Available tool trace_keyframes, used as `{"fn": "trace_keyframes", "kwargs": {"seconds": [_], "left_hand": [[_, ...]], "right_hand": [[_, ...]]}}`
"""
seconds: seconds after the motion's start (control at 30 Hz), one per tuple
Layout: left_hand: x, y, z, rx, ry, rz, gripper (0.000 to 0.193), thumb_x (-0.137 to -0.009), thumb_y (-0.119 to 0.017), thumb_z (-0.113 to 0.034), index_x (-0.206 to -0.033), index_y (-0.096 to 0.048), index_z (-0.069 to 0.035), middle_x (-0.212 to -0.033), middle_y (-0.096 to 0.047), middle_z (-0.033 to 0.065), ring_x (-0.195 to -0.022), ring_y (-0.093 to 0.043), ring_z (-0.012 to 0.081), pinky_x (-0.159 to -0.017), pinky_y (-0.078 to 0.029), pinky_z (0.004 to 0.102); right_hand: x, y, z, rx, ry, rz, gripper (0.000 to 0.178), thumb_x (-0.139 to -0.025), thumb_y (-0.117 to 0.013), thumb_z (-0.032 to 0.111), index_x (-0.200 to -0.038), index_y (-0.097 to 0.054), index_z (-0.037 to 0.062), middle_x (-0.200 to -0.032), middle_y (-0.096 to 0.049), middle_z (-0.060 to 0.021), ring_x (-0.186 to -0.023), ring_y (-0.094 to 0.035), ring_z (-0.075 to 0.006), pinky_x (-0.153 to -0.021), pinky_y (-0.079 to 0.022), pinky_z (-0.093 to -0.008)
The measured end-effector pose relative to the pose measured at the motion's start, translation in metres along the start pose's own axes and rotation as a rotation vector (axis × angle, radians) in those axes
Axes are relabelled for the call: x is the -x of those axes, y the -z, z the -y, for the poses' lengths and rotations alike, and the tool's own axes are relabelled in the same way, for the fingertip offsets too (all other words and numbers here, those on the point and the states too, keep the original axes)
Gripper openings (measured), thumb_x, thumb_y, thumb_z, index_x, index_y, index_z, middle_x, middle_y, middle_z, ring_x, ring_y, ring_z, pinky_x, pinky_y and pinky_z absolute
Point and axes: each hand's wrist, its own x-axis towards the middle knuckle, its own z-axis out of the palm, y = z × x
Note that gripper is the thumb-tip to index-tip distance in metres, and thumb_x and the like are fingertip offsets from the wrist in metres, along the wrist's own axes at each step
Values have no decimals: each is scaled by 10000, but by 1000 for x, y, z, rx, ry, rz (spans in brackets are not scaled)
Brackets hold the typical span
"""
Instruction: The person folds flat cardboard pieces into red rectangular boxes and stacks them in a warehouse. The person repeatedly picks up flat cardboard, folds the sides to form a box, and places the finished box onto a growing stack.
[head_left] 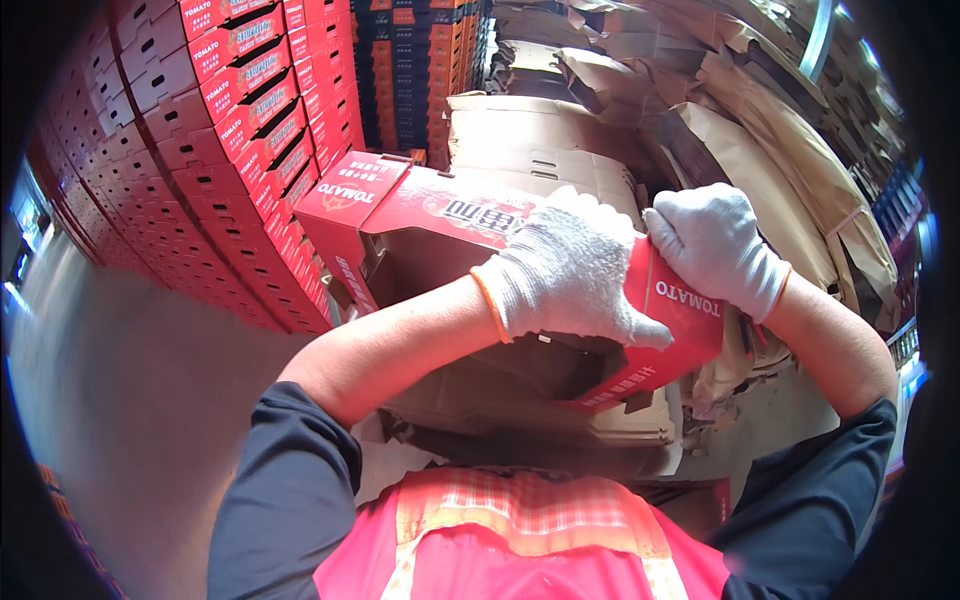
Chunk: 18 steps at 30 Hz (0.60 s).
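Note:
In front of me is a red cardboard produce box (pixel 420 205), tilted, with its brown inside partly showing. My left hand (pixel 570 265), in a whitish knit glove with an orange cuff, lies across the box near its right end. Its fingers bend over the far edge, and the thumb stretches toward the right end panel. At the far right corner my right hand (pixel 720 240), gloved the same way, is closed in a fist on the cardboard edge. The fingertips of that fist are hidden. Beneath the box lies brown cardboard (pixel 460 400).
Tall stacks of red boxes (pixel 190 180) rise close on the left. A dark blue and orange stack (pixel 410 80) stands behind. Flattened brown cardboard (pixel 540 135) lies just beyond the box, with higher brown piles (pixel 800 180) at the right. Grey floor (pixel 160 370) shows at left.

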Motion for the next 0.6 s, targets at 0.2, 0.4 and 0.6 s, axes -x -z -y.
{"fn": "trace_keyframes", "kwargs": {"seconds": [0.2, 0.4, 0.6], "left_hand": [[17, -14, 3, 58, -56, -227, 834, -596, -762, -712, -916, -638, 49, -815, -642, 194, -793, -645, 350, -798, -497, 428], [11, -19, 29, 837, -84, -730, 746, -848, -769, -377, -1410, -475, 15, -1220, -634, 215, -1069, -648, 255, -921, -506, 374], [64, -20, 54, 491, -144, -684, 321, -943, -558, -82, -1237, -633, 23, -1065, -704, 159, -915, -689, 236, -798, -527, 317]], "right_hand": [[-30, -29, 10, -134, -55, 219, 198, -897, -551, 182, -826, -702, 76, -785, -683, -140, -789, -683, -343, -748, -546, -437], [-30, 0, 54, -464, -80, -9, 425, -806, -709, 372, -1114, -660, 83, -1000, -696, -157, -970, -673, -321, -809, -536, -406], [-39, 1, 44, -615, -292, 194, 648, -698, -710, 173, -1318, -571, 46, -1079, -673, -180, -953, -666, -252, -856, -520, -335]]}}
